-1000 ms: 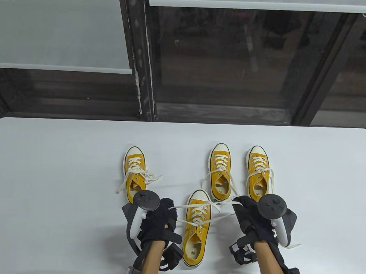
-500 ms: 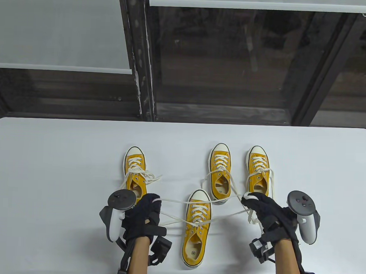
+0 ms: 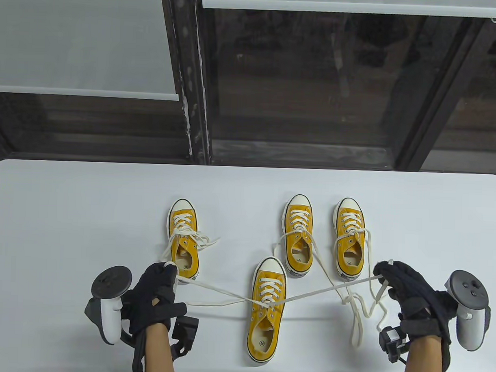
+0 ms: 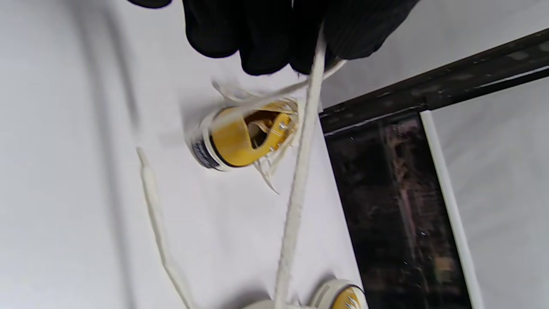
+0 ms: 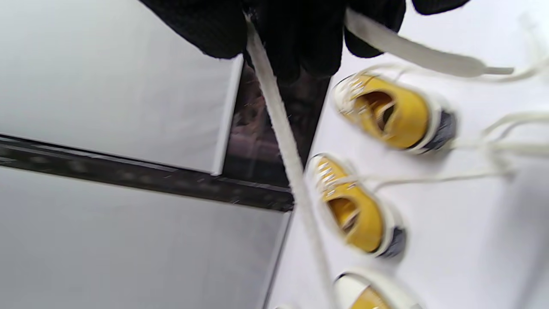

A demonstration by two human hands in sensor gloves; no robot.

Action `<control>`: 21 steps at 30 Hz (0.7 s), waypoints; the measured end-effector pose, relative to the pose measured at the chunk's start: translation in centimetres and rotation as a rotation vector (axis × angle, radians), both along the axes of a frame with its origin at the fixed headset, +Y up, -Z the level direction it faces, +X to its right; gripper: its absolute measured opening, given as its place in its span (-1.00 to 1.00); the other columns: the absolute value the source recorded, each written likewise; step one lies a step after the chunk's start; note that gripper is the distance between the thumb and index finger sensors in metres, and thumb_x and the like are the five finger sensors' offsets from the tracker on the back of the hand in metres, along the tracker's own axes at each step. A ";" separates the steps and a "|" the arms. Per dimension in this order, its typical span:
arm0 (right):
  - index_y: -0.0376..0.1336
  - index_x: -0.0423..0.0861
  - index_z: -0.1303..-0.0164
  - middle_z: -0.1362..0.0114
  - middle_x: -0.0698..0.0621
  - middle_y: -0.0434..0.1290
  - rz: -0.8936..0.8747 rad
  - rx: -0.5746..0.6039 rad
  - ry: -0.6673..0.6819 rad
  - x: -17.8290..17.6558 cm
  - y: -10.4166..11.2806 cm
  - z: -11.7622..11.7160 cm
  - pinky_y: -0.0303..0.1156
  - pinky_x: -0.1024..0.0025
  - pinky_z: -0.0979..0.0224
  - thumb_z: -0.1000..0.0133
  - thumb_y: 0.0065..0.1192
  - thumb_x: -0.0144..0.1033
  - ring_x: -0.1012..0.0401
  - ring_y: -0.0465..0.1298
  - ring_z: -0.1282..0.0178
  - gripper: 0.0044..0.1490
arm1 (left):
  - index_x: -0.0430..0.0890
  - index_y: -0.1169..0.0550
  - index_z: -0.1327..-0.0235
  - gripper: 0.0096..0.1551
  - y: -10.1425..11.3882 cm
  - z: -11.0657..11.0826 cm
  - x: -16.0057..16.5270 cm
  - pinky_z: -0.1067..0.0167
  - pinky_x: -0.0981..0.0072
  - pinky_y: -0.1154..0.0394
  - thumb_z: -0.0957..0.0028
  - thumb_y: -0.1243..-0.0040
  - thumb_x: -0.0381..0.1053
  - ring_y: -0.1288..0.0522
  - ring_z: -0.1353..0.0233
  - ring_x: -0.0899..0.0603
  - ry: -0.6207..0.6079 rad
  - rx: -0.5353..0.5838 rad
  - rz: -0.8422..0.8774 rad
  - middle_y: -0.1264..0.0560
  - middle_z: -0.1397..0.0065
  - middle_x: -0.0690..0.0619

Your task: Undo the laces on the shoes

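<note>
Four yellow sneakers stood on the white table (image 3: 68,196), all with toes toward the top of the frame and heels toward the bottom edge, long axes running up and down the picture. The nearest shoe (image 3: 267,306) sat low at centre, between the two hands. The left hand (image 3: 154,296), at lower left, had its fingers closed around one end of that shoe's lace (image 3: 212,288); the right hand (image 3: 407,289), at lower right, pinched the other end (image 3: 334,287). Both strands ran taut and straight from the top eyelets outward, forming a shallow V, so the bow there looked already pulled out. Slack lace tails (image 3: 359,316) lay in loose curls on the table beside the right hand.

The lace seemed flat, soft, woven cotton, light and limp, probably easy to pinch near its tip and unlikely to slip from glove fabric. The canvas shoe looked light enough to slide if tugged hard, so pulling both ends evenly seemed wise.
</note>
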State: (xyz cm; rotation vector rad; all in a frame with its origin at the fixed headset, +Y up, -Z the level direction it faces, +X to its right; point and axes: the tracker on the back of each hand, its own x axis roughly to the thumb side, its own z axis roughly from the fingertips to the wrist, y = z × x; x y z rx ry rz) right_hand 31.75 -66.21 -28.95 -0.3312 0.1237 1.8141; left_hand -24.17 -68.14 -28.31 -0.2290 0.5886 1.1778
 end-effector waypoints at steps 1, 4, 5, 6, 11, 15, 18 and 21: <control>0.30 -0.17 -0.38 -0.61 -0.20 0.22 0.041 -0.036 -0.028 0.1 -0.5 -0.1 0.01 -0.35 -0.56 -0.43 0.03 -0.08 -0.25 0.16 -0.63 -0.50 | 0.01 -0.43 -0.47 -0.54 -0.3 0.0 -0.1 -0.58 -0.39 -0.01 -0.39 -0.06 0.16 -0.24 -0.64 -0.24 0.013 -0.027 -0.022 -0.39 -0.50 -0.02; 0.29 -0.18 -0.36 -0.61 -0.21 0.21 0.128 -0.154 -0.084 0.5 -1.8 -0.4 0.01 -0.35 -0.56 -0.43 0.03 -0.07 -0.27 0.15 -0.63 -0.50 | 0.01 -0.43 -0.47 -0.53 -1.2 -0.2 -0.3 -0.59 -0.38 -0.01 -0.40 -0.04 0.18 -0.25 -0.65 -0.22 0.046 -0.100 -0.087 -0.39 -0.50 0.00; 0.29 -0.19 -0.36 -0.61 -0.22 0.20 0.159 -0.200 -0.101 0.6 -2.3 -0.5 0.00 -0.36 -0.56 -0.43 0.03 -0.08 -0.27 0.14 -0.63 -0.50 | 0.01 -0.43 -0.47 -0.52 -1.5 -0.3 -0.3 -0.59 -0.38 -0.01 -0.40 -0.04 0.18 -0.24 -0.65 -0.22 0.055 -0.133 -0.116 -0.39 -0.51 -0.01; 0.29 -0.20 -0.36 -0.62 -0.23 0.19 0.216 -0.259 -0.124 0.6 -2.9 -0.6 -0.02 -0.37 -0.56 -0.43 0.03 -0.08 -0.28 0.13 -0.63 -0.50 | 0.01 -0.42 -0.48 -0.52 -1.8 -0.3 -0.4 -0.59 -0.38 0.00 -0.39 -0.04 0.18 -0.24 -0.66 -0.22 0.062 -0.171 -0.146 -0.39 -0.51 -0.01; 0.06 -0.23 -0.71 -0.73 -0.31 -0.02 0.524 -0.425 -0.202 0.9 -4.0 -0.7 -0.14 -0.43 -0.53 -0.44 0.04 -0.04 -0.39 -0.15 -0.67 -0.25 | -0.07 -0.02 -0.75 -0.13 -1.4 -0.7 0.9 -0.59 -0.43 0.10 -0.37 -0.05 0.25 -0.03 -0.72 -0.32 0.074 -0.252 -0.408 -0.15 -0.68 -0.12; -0.07 -0.14 -0.81 -0.76 -0.32 -0.13 0.571 -0.378 -0.206 1.0 -3.7 -0.6 -0.19 -0.44 -0.52 -0.43 0.03 0.03 -0.40 -0.22 -0.67 -0.15 | 0.03 0.00 -0.77 -0.13 -0.3 -1.4 3.4 -0.60 -0.43 0.17 -0.36 -0.09 0.24 0.08 -0.76 -0.32 -0.081 -0.144 -0.440 -0.07 -0.75 -0.07; -0.06 -0.13 -0.81 -0.75 -0.31 -0.05 0.572 -0.378 -0.211 0.9 -3.5 -0.6 -0.16 -0.44 -0.53 -0.43 0.03 0.05 -0.38 -0.14 -0.68 -0.16 | 0.09 -0.12 -0.75 -0.20 -0.5 -2.3 5.9 -0.60 -0.43 0.13 -0.33 -0.12 0.24 0.02 -0.77 -0.30 -0.257 -0.114 -0.427 -0.18 -0.73 -0.02; 0.02 -0.19 -0.76 -0.42 -0.18 0.35 0.556 -0.405 -0.231 1.3 -3.6 -0.4 -0.07 -0.42 -0.53 -0.43 0.02 0.07 -0.27 0.18 -0.62 -0.18 | 0.09 -0.18 -0.73 -0.22 -1.3 -3.0 8.0 -0.60 -0.43 0.11 -0.30 -0.16 0.24 -0.03 -0.77 -0.29 -0.432 -0.092 -0.295 -0.25 -0.70 0.00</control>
